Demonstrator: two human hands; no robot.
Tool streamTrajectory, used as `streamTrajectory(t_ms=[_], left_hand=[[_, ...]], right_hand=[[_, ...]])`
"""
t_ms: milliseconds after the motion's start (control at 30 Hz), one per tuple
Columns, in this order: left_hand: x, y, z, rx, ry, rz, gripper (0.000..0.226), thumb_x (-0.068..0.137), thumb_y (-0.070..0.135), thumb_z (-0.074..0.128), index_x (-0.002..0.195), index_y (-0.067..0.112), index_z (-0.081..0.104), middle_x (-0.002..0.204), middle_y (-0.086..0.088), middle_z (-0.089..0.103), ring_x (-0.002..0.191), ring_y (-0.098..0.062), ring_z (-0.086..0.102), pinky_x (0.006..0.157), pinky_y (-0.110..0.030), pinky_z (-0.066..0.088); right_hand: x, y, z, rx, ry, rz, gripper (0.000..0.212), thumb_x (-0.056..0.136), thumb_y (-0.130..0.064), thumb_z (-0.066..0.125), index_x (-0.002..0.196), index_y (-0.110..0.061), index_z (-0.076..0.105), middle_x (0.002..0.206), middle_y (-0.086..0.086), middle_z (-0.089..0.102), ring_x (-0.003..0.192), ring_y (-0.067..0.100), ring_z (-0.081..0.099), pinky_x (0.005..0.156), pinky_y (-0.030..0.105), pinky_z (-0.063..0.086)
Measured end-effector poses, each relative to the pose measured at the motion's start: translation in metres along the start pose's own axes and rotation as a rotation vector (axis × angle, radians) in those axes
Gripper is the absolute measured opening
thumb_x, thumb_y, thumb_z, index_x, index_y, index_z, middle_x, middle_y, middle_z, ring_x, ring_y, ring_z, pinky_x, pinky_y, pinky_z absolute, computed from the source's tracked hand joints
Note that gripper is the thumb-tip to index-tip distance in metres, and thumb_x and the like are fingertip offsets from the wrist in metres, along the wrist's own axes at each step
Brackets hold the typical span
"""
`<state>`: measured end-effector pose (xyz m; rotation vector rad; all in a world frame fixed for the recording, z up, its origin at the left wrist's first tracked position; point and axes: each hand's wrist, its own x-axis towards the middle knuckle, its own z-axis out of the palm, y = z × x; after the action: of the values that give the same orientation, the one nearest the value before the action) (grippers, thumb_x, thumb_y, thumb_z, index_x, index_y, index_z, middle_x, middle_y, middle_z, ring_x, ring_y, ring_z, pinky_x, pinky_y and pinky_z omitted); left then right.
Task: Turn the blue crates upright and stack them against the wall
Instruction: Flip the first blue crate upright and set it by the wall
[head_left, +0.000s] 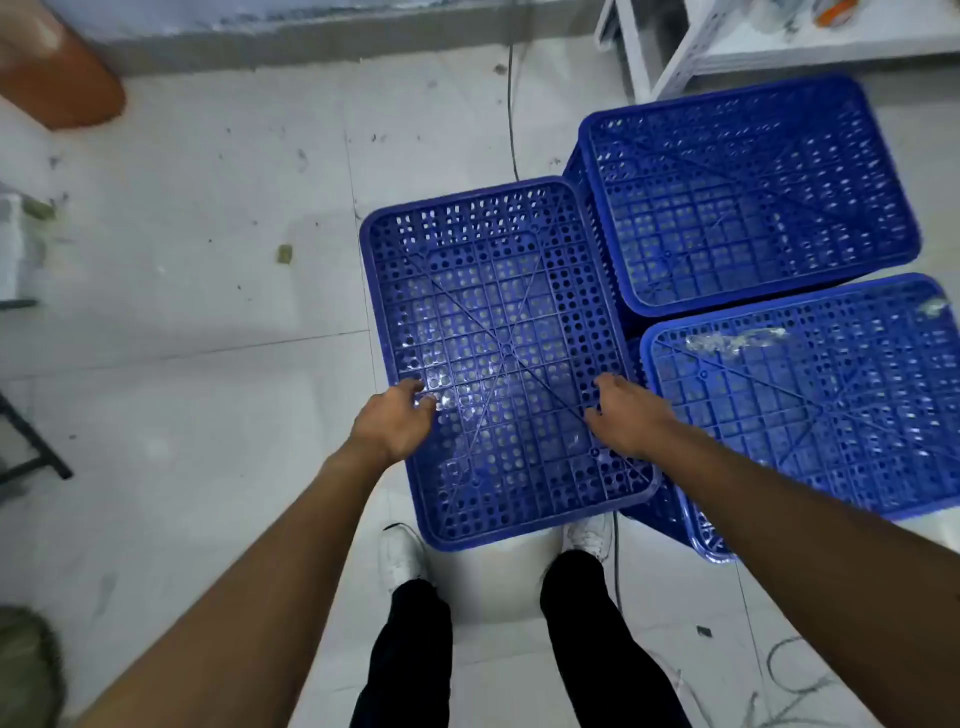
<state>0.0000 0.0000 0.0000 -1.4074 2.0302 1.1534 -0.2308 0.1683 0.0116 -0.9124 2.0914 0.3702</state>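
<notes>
From the head camera, three blue perforated crates lie upside down on the pale tiled floor (208, 312), ribbed bases facing up. The nearest crate (498, 332) sits at the centre of the frame, just above the person's white shoes (402, 556). A second crate (748, 197) is in the upper right, touching the first along its right edge, and a third crate (810, 400) fills the right edge of the frame (its near corner hidden behind the right forearm).

The left hand (392, 426) rests at the centre crate's left rim, fingers loosely curled and partly spread, touching the base. The right hand (626, 418) lies on the base near the right rim, fingers bent and splayed. Neither hand has closed around anything.

The wall (311, 21) runs along the top of the frame, well apart from the crates; a white shelf frame (670, 57) stands at upper right.
</notes>
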Motion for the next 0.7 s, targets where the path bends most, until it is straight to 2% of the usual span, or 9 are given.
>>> streamTrajectory(t_ms=[67, 133, 233, 333, 467, 600, 700], left_hand=[[0.020, -0.005, 0.009, 0.036, 0.030, -0.020, 0.051, 0.105, 0.039, 0.043, 0.150, 0.015, 0.044, 0.145, -0.015, 0.057, 0.129, -0.036, 0.055, 0.105, -0.040, 0.044], [0.038, -0.012, 0.018, 0.078, 0.043, -0.032, 0.055, 0.104, 0.038, 0.044, 0.153, 0.014, 0.038, 0.149, -0.016, 0.051, 0.132, -0.036, 0.051, 0.107, -0.040, 0.043], [0.053, -0.021, 0.044, 0.207, 0.096, -0.013, 0.066, 0.103, 0.038, 0.045, 0.158, 0.009, 0.022, 0.165, -0.017, 0.021, 0.152, -0.033, 0.022, 0.120, -0.042, 0.027], [0.072, -0.028, 0.062, 0.371, 0.198, 0.011, 0.078, 0.102, 0.042, 0.045, 0.160, 0.007, 0.008, 0.169, -0.014, -0.001, 0.156, -0.030, 0.001, 0.126, -0.042, 0.016], [0.089, -0.031, 0.072, 0.413, 0.185, 0.030, 0.080, 0.102, 0.044, 0.045, 0.161, 0.009, 0.004, 0.169, -0.012, -0.006, 0.156, -0.028, -0.001, 0.125, -0.041, 0.015], [0.093, -0.027, 0.078, 0.396, 0.196, 0.009, 0.082, 0.103, 0.044, 0.042, 0.161, 0.006, -0.002, 0.169, -0.013, -0.004, 0.156, -0.029, 0.001, 0.126, -0.040, 0.013], [0.092, -0.027, 0.087, 0.391, 0.205, -0.029, 0.083, 0.103, 0.048, 0.037, 0.160, 0.003, -0.005, 0.169, -0.014, -0.003, 0.157, -0.028, -0.001, 0.127, -0.040, 0.013]], right_hand=[[0.024, 0.005, 0.004, -0.012, 0.032, 0.004, 0.057, 0.104, -0.034, 0.041, 0.152, -0.008, 0.024, 0.149, 0.013, 0.038, 0.124, 0.032, 0.050, 0.084, 0.039, 0.042], [0.050, 0.013, 0.011, -0.002, 0.067, 0.006, 0.056, 0.103, -0.035, 0.042, 0.150, -0.010, 0.026, 0.150, 0.011, 0.035, 0.126, 0.031, 0.048, 0.086, 0.040, 0.043], [0.073, 0.032, 0.029, 0.000, 0.078, 0.028, 0.058, 0.101, -0.036, 0.047, 0.149, -0.010, 0.026, 0.150, 0.010, 0.035, 0.124, 0.030, 0.049, 0.090, 0.040, 0.045], [0.091, 0.049, 0.043, -0.030, 0.090, 0.050, 0.062, 0.099, -0.039, 0.053, 0.148, -0.011, 0.028, 0.147, 0.011, 0.038, 0.123, 0.031, 0.050, 0.094, 0.042, 0.048], [0.109, 0.052, 0.051, -0.005, 0.134, 0.013, 0.060, 0.097, -0.039, 0.057, 0.145, -0.011, 0.034, 0.145, 0.013, 0.035, 0.126, 0.033, 0.045, 0.097, 0.044, 0.048], [0.118, 0.049, 0.053, 0.005, 0.238, 0.037, 0.050, 0.096, -0.038, 0.058, 0.136, -0.013, 0.042, 0.140, 0.012, 0.029, 0.118, 0.032, 0.045, 0.081, 0.040, 0.053], [0.123, 0.054, 0.056, 0.039, 0.349, 0.072, 0.053, 0.095, -0.035, 0.059, 0.137, -0.010, 0.039, 0.144, 0.013, 0.028, 0.122, 0.031, 0.045, 0.080, 0.039, 0.052]])
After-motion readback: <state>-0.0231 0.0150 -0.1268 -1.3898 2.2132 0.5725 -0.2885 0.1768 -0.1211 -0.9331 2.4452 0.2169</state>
